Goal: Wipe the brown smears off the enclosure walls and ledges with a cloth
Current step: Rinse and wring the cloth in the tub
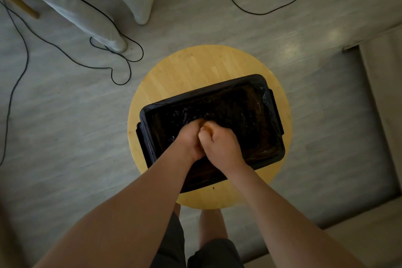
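Both our hands were down inside the black enclosure [217,90] on the round wooden stool [191,67].

Our left hand [187,140] and right hand [220,144] pressed knuckle to knuckle over the enclosure's floor, fingers curled into fists. A small orange-tan patch [205,124] showed between them, but we could not tell what it was or whether either fist gripped it. Brownish streaks [266,148] marked the right wall. Black cables [121,65] lay looped on the grey floor.
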Tool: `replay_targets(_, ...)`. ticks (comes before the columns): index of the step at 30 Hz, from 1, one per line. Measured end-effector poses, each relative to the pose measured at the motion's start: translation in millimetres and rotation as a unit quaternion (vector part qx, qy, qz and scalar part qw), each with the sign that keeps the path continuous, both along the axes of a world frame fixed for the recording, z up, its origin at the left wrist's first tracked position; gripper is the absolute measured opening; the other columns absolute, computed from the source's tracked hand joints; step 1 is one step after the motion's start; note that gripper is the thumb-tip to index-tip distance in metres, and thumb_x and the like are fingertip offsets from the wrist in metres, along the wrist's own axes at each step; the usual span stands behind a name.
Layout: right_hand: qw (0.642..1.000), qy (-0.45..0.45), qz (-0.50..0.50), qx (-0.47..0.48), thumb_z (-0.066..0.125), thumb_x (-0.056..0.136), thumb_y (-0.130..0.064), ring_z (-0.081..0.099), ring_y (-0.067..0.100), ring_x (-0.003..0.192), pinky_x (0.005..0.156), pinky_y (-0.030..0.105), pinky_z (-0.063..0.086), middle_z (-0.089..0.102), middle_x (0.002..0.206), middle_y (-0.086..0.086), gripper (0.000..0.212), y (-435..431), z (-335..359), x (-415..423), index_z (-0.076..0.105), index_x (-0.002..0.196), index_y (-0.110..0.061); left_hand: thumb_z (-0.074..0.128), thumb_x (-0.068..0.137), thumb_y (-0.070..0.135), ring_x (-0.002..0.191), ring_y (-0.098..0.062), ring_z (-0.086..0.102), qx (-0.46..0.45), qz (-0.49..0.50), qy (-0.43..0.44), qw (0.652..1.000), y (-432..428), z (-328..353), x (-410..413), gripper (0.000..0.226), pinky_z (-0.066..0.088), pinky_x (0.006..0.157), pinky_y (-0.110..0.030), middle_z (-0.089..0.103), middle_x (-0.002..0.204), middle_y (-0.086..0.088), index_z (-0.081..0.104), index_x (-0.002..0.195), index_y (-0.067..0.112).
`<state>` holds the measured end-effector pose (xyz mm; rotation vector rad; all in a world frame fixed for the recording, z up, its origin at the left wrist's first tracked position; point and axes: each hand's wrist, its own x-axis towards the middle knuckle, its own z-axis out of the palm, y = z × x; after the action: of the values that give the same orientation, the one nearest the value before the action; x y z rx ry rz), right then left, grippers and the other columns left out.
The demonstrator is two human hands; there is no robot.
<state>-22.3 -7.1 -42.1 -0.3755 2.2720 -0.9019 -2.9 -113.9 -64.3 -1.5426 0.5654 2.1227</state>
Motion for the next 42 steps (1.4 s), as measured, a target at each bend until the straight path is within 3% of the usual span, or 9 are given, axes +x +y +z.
replay_targets(7, 0.984, 0.093, -0.077, 0.132, 0.040, 0.109, -0.030, 0.063, 0.038, 0.078, 0.061, 0.034, 0.038, 0.058, 0.084, 0.013, 0.034, 11, -62, -35, 0.056, 0.095, -0.004, 0.042, 0.109, 0.012, 0.100, -0.023, 0.070, -0.104, -0.002, 0.032, 0.994, 15, 0, 1, 0.029, 0.059, 0.089, -0.038, 0.073, 0.109, -0.013, 0.069, 0.116, 0.006)
replay_targets(10, 0.967, -0.011, -0.206, 0.151, 0.036, 0.111, -0.035, 0.057, 0.044, 0.110, 0.082, 0.040, 0.046, 0.050, 0.129, 0.026, 0.043, 5, -70, -35, 0.049, 0.128, 0.003, 0.048, 0.108, 0.024, 0.117, -0.025, 0.060, -0.164, -0.043, -0.011, 0.985, 14, -11, 8, 0.031, 0.052, 0.104, -0.052, 0.063, 0.129, -0.007, 0.057, 0.137, 0.017)
replay_targets(12, 0.963, -0.121, -0.166, 0.176, 0.032, 0.112, -0.036, 0.052, 0.041, 0.121, 0.096, 0.041, 0.044, 0.043, 0.142, 0.023, 0.044, -1, -68, -24, 0.043, 0.138, -0.002, 0.049, 0.107, 0.033, 0.121, -0.031, 0.058, -0.125, -0.033, -0.022, 0.991, 11, -13, 10, 0.035, 0.052, 0.099, -0.061, 0.061, 0.134, -0.007, 0.055, 0.140, 0.025)
replay_targets(18, 0.997, -0.035, 0.013, 0.063, 0.039, 0.110, -0.035, 0.059, 0.015, 0.076, 0.066, 0.035, 0.050, 0.059, 0.087, 0.000, 0.028, 1, -22, 5, 0.056, 0.096, -0.017, 0.046, 0.104, 0.056, 0.112, -0.030, 0.067, 0.037, -0.009, -0.019, 0.999, -5, -9, 10, 0.049, 0.054, 0.087, -0.049, 0.075, 0.116, -0.012, 0.071, 0.121, 0.017)
replay_targets(25, 0.997, 0.061, 0.044, -0.026, 0.038, 0.097, -0.026, 0.046, 0.009, 0.069, 0.059, 0.019, 0.034, 0.047, 0.074, -0.005, 0.026, -13, -6, 10, 0.046, 0.075, -0.014, 0.058, 0.102, 0.024, 0.075, -0.021, 0.068, 0.021, 0.010, 0.019, 1.000, -14, -2, 2, 0.017, 0.056, 0.071, -0.033, 0.067, 0.083, -0.007, 0.073, 0.100, 0.016)
replay_targets(31, 0.996, 0.041, 0.059, 0.049, 0.035, 0.103, -0.029, 0.054, 0.026, 0.087, 0.076, 0.042, 0.048, 0.053, 0.099, 0.011, 0.031, -1, -44, -17, 0.056, 0.097, -0.007, 0.041, 0.107, 0.007, 0.105, -0.028, 0.071, -0.099, 0.005, 0.013, 0.995, -1, -10, 9, 0.033, 0.059, 0.091, -0.040, 0.075, 0.112, -0.017, 0.069, 0.123, 0.002)
replay_targets(36, 0.951, -0.027, 0.011, 0.309, 0.036, 0.109, -0.027, 0.037, 0.046, 0.131, 0.106, 0.051, 0.045, 0.024, 0.154, 0.018, 0.035, 12, -65, -39, 0.052, 0.139, -0.018, 0.058, 0.101, 0.006, 0.115, -0.030, 0.067, -0.152, -0.028, 0.015, 0.988, -14, -15, 18, 0.042, 0.056, 0.100, -0.052, 0.067, 0.129, -0.013, 0.053, 0.142, 0.015)
replay_targets(39, 0.949, -0.084, 0.010, 0.303, 0.034, 0.108, -0.023, 0.057, 0.040, 0.114, 0.093, 0.047, 0.054, 0.054, 0.131, 0.019, 0.037, 3, -63, -29, 0.050, 0.139, -0.011, 0.057, 0.102, 0.022, 0.116, -0.033, 0.065, -0.106, -0.043, -0.008, 0.993, -10, -11, 15, 0.031, 0.051, 0.102, -0.061, 0.068, 0.125, -0.012, 0.058, 0.133, 0.020)
replay_targets(42, 0.978, -0.107, -0.022, 0.175, 0.035, 0.107, -0.031, 0.065, 0.031, 0.084, 0.077, 0.045, 0.057, 0.066, 0.094, 0.012, 0.030, -9, -43, -10, 0.058, 0.113, -0.012, 0.049, 0.107, 0.041, 0.112, -0.033, 0.067, -0.032, 0.004, -0.031, 0.999, -3, -7, 8, 0.037, 0.054, 0.098, -0.053, 0.074, 0.117, -0.014, 0.067, 0.127, 0.015)
